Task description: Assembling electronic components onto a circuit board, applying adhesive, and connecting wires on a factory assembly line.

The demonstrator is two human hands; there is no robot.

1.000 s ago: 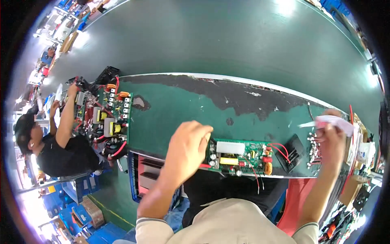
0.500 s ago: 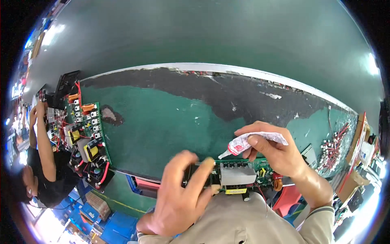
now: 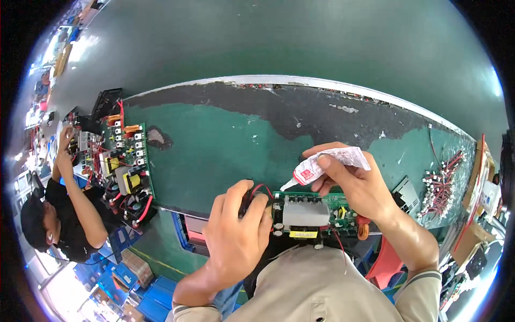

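My right hand (image 3: 359, 185) pinches a crumpled white and red squeeze tube (image 3: 314, 170), thumb on top. Its white nozzle points down and left, close to the far left edge of a green circuit board (image 3: 335, 201). On that board sit a grey finned heat sink (image 3: 306, 213), a yellow-wrapped part (image 3: 303, 234) and an orange coil (image 3: 363, 231). My left hand (image 3: 238, 228) is closed at the board's left end, its fingers bent round a black part (image 3: 246, 203) with a red wire looping from it. Most of that black part is hidden by the fingers.
Further left on the green bench (image 3: 214, 145) stand more populated circuit boards (image 3: 131, 155). A co-worker (image 3: 70, 214) handles parts there. To the right lie a metal plate (image 3: 406, 194), a pile of red-wired connectors (image 3: 442, 185) and a cardboard box (image 3: 472, 239).
My left hand has drawn slightly left, and its fingers have closed round the black part, where a red wire now shows. The tube has shifted a little left and farther away.
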